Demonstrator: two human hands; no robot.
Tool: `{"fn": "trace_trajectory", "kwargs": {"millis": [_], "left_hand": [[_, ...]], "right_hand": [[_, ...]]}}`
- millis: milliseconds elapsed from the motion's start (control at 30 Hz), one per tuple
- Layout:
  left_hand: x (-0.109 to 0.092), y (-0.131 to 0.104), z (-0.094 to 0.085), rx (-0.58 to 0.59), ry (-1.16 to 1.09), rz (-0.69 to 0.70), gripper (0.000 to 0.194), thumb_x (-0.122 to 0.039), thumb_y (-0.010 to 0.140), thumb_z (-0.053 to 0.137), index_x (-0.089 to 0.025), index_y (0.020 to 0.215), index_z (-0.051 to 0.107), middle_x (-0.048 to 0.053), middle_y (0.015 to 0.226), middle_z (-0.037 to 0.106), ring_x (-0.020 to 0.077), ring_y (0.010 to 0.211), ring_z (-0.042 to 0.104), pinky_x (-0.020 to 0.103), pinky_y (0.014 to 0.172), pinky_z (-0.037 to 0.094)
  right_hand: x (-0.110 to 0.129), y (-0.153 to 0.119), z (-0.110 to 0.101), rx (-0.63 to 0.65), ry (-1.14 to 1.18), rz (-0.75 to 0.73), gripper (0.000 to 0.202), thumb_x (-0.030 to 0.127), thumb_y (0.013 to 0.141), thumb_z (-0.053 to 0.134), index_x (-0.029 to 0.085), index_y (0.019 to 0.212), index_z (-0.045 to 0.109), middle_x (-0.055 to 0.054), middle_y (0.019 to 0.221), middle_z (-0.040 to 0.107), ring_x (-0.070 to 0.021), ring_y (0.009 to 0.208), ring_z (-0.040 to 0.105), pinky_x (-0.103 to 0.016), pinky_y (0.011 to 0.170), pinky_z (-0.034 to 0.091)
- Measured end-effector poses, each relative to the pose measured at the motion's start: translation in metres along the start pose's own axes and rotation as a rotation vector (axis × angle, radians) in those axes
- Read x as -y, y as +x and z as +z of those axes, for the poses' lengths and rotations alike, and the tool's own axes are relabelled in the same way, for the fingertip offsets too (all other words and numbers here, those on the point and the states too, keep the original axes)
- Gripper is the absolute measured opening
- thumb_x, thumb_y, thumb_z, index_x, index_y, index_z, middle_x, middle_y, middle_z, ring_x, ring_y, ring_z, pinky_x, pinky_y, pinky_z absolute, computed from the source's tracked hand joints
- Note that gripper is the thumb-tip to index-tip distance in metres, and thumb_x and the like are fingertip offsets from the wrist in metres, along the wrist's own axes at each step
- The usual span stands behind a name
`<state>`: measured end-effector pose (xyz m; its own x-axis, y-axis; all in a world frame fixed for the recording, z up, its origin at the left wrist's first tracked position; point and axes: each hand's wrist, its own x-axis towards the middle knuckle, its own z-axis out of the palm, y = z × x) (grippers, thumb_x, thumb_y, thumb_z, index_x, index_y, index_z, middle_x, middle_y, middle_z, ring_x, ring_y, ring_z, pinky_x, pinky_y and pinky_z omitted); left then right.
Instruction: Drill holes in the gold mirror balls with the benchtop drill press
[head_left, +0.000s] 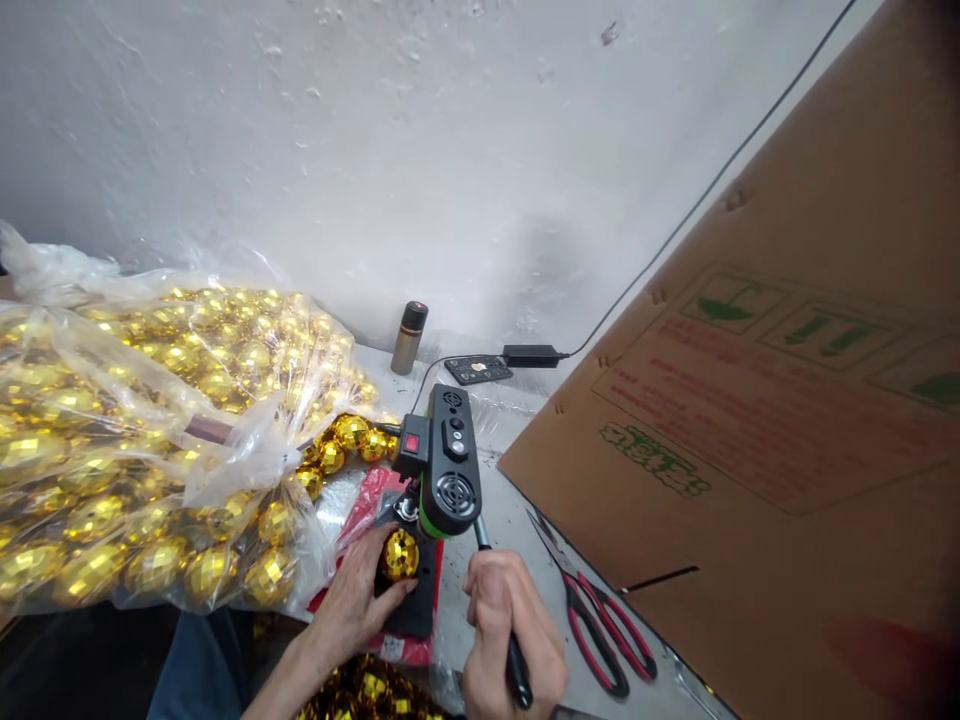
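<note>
My left hand [366,580] curls round a small gold mirror ball [400,554], thumb in front and fingers behind. The ball rests on the black base [420,615] of a small black bench drill press [454,455], below its head; the drill's tip is hidden. Closed in a fist, my right hand [511,635] grips the machine's lever [517,675], whose metal rod runs up to the right side of the head. A red switch [412,443] sits on the machine's left side. Red plastic [367,505] lies under the base.
Clear plastic bags [240,450] of gold balls fill the left. Red-handled scissors [600,620] lie by a large cardboard box [750,400] on the right. Behind the machine are a spray can [409,338], a black power adapter [531,356] and a patterned black plate [478,370].
</note>
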<state>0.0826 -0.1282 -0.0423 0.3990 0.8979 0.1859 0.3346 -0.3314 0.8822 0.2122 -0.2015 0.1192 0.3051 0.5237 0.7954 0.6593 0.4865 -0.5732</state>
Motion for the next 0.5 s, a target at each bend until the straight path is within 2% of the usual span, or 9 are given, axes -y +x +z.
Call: {"fn": "trace_trajectory", "kwargs": {"millis": [200, 367, 500], "left_hand": [[0.012, -0.007, 0.001, 0.021, 0.036, 0.099, 0.057, -0.034, 0.092, 0.072, -0.021, 0.146, 0.056, 0.019, 0.144, 0.069, 0.0373, 0.133, 0.067, 0.056, 0.112, 0.057], [0.006, -0.007, -0.003, 0.103, 0.056, 0.158, 0.058, -0.028, 0.091, 0.071, -0.021, 0.146, 0.055, 0.018, 0.142, 0.069, 0.0368, 0.131, 0.068, 0.056, 0.11, 0.057], [-0.002, 0.003, -0.001, 0.073, 0.129, 0.125, 0.053, -0.028, 0.086, 0.073, -0.018, 0.137, 0.06, 0.018, 0.129, 0.073, 0.038, 0.12, 0.07, 0.057, 0.103, 0.059]], "right_hand": [[0.001, -0.004, -0.002, 0.009, -0.005, 0.01, 0.028, 0.005, 0.104, 0.043, 0.022, 0.083, 0.05, 0.004, 0.072, 0.05, -0.0074, 0.062, 0.049, -0.019, 0.056, 0.041], [0.001, -0.005, -0.001, 0.012, -0.011, 0.023, 0.028, 0.007, 0.105, 0.043, 0.022, 0.082, 0.049, 0.004, 0.072, 0.05, -0.0074, 0.061, 0.049, -0.02, 0.056, 0.041], [0.006, -0.006, 0.003, -0.023, -0.009, 0.081, 0.029, 0.01, 0.106, 0.043, 0.022, 0.081, 0.048, 0.004, 0.072, 0.049, -0.0078, 0.062, 0.048, -0.022, 0.057, 0.038]]}}
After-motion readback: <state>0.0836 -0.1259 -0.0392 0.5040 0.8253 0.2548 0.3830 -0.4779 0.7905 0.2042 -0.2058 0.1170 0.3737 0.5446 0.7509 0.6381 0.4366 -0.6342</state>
